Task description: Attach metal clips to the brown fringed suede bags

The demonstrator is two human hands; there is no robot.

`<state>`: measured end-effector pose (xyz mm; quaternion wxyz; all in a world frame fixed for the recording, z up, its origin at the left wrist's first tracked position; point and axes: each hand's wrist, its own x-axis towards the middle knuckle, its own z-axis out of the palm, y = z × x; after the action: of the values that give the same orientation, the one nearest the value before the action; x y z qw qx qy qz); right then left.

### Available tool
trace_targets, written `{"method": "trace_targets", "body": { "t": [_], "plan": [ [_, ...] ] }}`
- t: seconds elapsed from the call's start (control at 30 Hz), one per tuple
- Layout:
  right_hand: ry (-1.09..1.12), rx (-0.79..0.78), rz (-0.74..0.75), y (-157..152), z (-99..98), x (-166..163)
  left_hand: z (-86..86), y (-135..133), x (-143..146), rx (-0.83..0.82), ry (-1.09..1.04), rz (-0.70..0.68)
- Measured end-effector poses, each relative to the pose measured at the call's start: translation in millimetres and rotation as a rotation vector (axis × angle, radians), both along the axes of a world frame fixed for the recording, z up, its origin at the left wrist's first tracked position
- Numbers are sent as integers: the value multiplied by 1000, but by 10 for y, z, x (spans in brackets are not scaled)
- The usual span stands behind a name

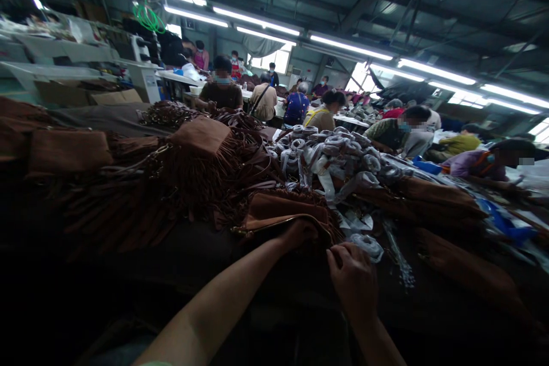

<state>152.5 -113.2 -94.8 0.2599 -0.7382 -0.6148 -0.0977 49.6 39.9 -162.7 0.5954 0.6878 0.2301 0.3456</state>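
Note:
A brown suede bag (285,211) with fringe lies at the near edge of a dark table. My left hand (298,233) is closed on its lower rim. Just to the right, my right hand (354,277) has its fingers curled and pinched at the same bag's fringed corner. Behind it rises a heap of brown fringed bags (193,166). To the right of the heap sits a pile of grey wrapped straps (334,151).
More brown bags (433,194) and blue plastic (500,214) lie along the right side of the table. Several masked people (405,128) sit working at long tables behind. White shelves (64,63) stand at the far left under strip lights.

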Motion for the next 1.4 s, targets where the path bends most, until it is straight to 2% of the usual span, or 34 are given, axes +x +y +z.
{"method": "trace_targets", "body": {
  "t": [0.1, 0.2, 0.3, 0.43, 0.67, 0.9, 1.07, 1.2, 1.3, 1.4],
  "plan": [
    [-236, -18, 34, 170, 86, -128, 21, 2, -8, 37, 24, 23],
    [-332, -100, 4, 301, 36, -161, 62, -4, -41, 103, 51, 18],
    [-367, -101, -6, 343, -39, -136, 77, -4, -64, 114, 61, 8],
    [-325, -77, -17, 319, -76, -98, 35, 23, -66, 59, 7, -35],
    [-235, -35, -38, 341, -106, -86, 33, 23, -64, -18, -15, 13],
    [-233, -28, -36, 382, -115, -87, 135, 57, -133, 50, 1, 16],
    [-216, -40, -33, 409, -105, -91, 153, 85, -158, 56, 16, -41],
    [-219, -81, -36, 402, -75, -87, 125, 38, -142, 114, 10, 14],
    [-132, -173, -52, 391, -62, -51, 108, 1, -138, 148, 18, 71],
    [92, -242, 37, 400, -63, 41, 138, -11, -150, 189, 18, 97]
  ]
}}
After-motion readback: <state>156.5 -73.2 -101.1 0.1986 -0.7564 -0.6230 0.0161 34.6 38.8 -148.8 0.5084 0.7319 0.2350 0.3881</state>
